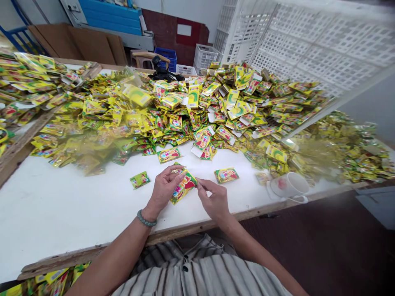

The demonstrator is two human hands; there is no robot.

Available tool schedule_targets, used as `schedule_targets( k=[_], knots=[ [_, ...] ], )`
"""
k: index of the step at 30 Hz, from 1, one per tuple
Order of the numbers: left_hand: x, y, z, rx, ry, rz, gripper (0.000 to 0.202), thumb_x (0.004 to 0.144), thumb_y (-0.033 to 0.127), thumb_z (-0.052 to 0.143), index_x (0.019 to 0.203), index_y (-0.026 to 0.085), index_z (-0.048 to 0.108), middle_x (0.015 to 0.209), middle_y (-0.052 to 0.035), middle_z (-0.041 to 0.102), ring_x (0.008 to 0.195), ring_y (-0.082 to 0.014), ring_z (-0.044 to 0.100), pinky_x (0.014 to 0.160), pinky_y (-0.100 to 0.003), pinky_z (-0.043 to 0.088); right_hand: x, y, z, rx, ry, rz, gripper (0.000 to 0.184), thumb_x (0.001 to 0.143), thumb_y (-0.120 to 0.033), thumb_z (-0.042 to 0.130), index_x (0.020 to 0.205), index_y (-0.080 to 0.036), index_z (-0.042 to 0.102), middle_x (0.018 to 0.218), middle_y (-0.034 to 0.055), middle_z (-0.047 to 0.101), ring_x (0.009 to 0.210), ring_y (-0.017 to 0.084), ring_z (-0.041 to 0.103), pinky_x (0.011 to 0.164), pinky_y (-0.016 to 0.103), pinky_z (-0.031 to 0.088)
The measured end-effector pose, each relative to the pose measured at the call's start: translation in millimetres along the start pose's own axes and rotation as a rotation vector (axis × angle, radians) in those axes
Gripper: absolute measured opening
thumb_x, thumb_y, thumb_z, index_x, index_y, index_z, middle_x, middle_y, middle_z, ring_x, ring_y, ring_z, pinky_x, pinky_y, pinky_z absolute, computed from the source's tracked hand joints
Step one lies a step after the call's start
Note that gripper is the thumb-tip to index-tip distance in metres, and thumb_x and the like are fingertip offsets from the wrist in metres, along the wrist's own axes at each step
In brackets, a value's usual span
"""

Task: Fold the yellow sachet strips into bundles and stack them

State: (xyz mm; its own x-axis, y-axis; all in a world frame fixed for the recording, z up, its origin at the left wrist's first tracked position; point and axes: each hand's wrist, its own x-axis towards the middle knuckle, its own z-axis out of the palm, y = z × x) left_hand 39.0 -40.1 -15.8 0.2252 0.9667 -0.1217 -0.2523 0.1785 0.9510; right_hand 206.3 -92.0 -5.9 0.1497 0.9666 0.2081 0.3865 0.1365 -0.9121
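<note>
Between my hands, a small yellow-and-green printed carton (184,189) is tilted above the white tabletop. My left hand (163,186), with a beaded bracelet at the wrist, grips it from the left, thumb across its printed face. The fingers of my right hand (213,199) pinch at its right end; whether they hold a flap or a corner, I cannot tell. Nearby on the table lie a small green packet (140,180) to the left, a flat carton (168,155) just beyond, and another carton (226,175) to the right.
A heap of cartons and packets (173,102) spreads across the back. Over its right side leans a large white crate (302,53). A white mug (290,185) stands near the front edge at right. Wooden strips (46,119) border the table.
</note>
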Motion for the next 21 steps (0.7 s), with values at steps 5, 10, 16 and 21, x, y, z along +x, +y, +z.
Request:
schedule_targets(
  k=[5, 10, 16, 21],
  knots=[
    [1.8, 0.2, -2.0, -0.014, -0.035, -0.022, 0.045, 0.072, 0.043, 0.08, 0.104, 0.014, 0.067, 0.072, -0.0047, 0.076, 0.064, -0.0191, 0.07, 0.061, -0.027, 0.054, 11.1, -3.0, -15.1, 0.108, -0.264, 0.133, 0.025, 0.086, -0.035, 0.059, 0.092, -0.021, 0.08, 0.082, 0.0048, 0.078, 0.074, 0.022, 0.072, 0.066, 0.034, 0.058],
    [1.8, 0.4, -3.0, -0.014, 0.018, -0.008, 0.045, 0.071, 0.043, 0.081, 0.104, 0.015, 0.067, 0.069, -0.0033, 0.075, 0.062, -0.0175, 0.069, 0.061, -0.026, 0.054, -1.2, -3.3, -0.7, -0.093, -0.058, -0.14, 0.025, 0.085, -0.022, 0.057, 0.098, -0.022, 0.078, 0.09, 0.0061, 0.078, 0.073, 0.02, 0.071, 0.069, 0.032, 0.059],
    [1.9, -1.1, -0.3, -0.035, 0.054, -0.013, 0.043, 0.071, 0.043, 0.081, 0.102, 0.016, 0.068, 0.065, -0.0001, 0.071, 0.055, -0.0123, 0.063, 0.055, -0.021, 0.048, -13.3, 4.5, 12.8, 0.04, 0.019, -0.127, 0.031, 0.086, -0.022, 0.059, 0.114, -0.023, 0.073, 0.106, 0.0084, 0.076, 0.093, 0.023, 0.072, 0.082, 0.037, 0.06],
    [-0.5, 2.3, 1.2, 0.028, -0.031, -0.008, 0.05, 0.078, 0.047, 0.074, 0.118, 0.02, 0.063, 0.073, 0.0006, 0.07, 0.06, -0.0124, 0.062, 0.056, -0.021, 0.048, -6.5, 1.1, 11.3, 0.18, 0.056, 0.012, 0.027, 0.086, -0.031, 0.065, 0.112, -0.024, 0.072, 0.106, 0.0067, 0.075, 0.091, 0.021, 0.07, 0.074, 0.032, 0.06]
  ],
)
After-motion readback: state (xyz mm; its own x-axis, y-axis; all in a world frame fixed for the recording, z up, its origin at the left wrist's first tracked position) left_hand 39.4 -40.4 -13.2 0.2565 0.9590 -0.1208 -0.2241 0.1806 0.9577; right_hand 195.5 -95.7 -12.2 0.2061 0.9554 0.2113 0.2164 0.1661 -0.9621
